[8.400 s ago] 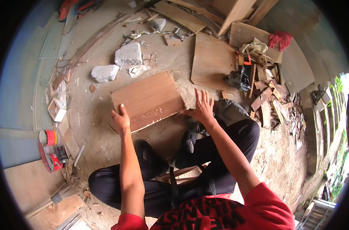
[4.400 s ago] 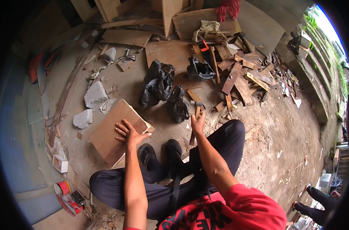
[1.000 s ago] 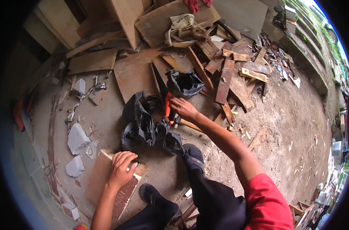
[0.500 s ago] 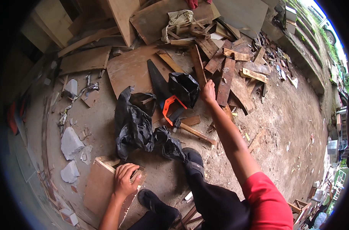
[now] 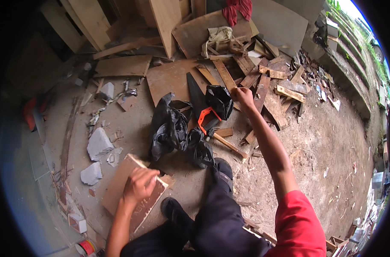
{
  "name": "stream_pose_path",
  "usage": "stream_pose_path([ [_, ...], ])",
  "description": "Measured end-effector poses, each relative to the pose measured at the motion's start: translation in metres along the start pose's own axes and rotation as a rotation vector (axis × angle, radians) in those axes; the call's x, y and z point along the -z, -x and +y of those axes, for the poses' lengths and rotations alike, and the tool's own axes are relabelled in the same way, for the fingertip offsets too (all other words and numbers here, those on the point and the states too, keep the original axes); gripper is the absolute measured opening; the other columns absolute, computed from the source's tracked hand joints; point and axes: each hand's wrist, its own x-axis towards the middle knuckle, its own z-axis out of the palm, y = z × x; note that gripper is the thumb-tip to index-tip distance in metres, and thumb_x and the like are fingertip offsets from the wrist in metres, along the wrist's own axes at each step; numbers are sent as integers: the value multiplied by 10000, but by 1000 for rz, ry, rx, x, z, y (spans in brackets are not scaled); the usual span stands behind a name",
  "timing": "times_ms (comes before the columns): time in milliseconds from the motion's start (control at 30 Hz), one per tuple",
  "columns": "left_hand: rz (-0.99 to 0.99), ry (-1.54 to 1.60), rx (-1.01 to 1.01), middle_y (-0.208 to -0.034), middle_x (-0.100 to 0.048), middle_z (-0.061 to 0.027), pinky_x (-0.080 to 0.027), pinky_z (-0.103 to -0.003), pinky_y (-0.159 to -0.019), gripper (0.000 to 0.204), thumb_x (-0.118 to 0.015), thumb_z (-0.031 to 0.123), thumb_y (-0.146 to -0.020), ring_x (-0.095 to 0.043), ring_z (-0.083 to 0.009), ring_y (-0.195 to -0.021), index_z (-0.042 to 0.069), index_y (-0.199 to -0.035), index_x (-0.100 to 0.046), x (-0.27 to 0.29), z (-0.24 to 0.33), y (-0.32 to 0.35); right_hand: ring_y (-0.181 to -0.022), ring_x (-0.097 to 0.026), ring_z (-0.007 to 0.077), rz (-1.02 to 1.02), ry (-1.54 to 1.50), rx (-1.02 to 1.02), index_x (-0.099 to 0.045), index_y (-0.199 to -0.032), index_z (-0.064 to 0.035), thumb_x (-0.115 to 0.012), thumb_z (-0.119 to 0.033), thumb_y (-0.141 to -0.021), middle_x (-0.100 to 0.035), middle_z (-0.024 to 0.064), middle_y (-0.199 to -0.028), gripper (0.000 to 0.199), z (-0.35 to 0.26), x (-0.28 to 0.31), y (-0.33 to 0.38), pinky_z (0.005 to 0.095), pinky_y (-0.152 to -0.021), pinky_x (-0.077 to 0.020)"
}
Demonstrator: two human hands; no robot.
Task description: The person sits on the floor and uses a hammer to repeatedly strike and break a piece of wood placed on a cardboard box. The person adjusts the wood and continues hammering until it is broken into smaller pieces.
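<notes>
At the centre right, my right hand (image 5: 244,95) is closed around the near end of a long wooden plank (image 5: 224,73), which slants up and away. My left hand (image 5: 140,184) is at the top edge of a wooden box (image 5: 118,182) beside my feet. Its fingers are curled, and what they hold, if anything, is hidden. Between my hands lie crumpled black plastic bags (image 5: 163,128). A handsaw with an orange and black handle (image 5: 202,118) rests among them, its dark blade pointing away. Near it lies a hammer (image 5: 229,144) with a wooden handle.
Broken boards (image 5: 263,92) are heaped at the far right, near a concrete step (image 5: 347,79). Broken concrete chunks (image 5: 98,143) lie at the left. A second saw with an orange handle (image 5: 30,113) is at the far left. Large panels (image 5: 212,34) lean at the back.
The view has shifted, so the scene sits further right and lower. The plank in my right hand has tilted its far end leftward. My left hand's fingers, spread on the box before, are now curled.
</notes>
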Motion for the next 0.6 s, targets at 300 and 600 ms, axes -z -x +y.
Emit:
stream_pose_path([
  [300,-13,-332,125,-1409,-502,-145,-326,-466,-1118,571,-715,215,-851,-450,-336,-1332,90,-1373,-519,104,112,22,-550,-457,98,-853,-494,-326,-624,-1088,-29,-530,-229,-1016,-554,18,-748,232,-280,45,187,252,-479,-339],
  [600,70,-132,253,-1262,-631,-151,-449,-455,-982,569,-739,257,-868,-599,-326,-1188,66,-1362,-531,98,186,37,-608,-597,156,-1465,-112,-300,-635,-1141,18,-444,-526,-1027,-717,168,-917,587,-353,21,348,271,-567,-497],
])
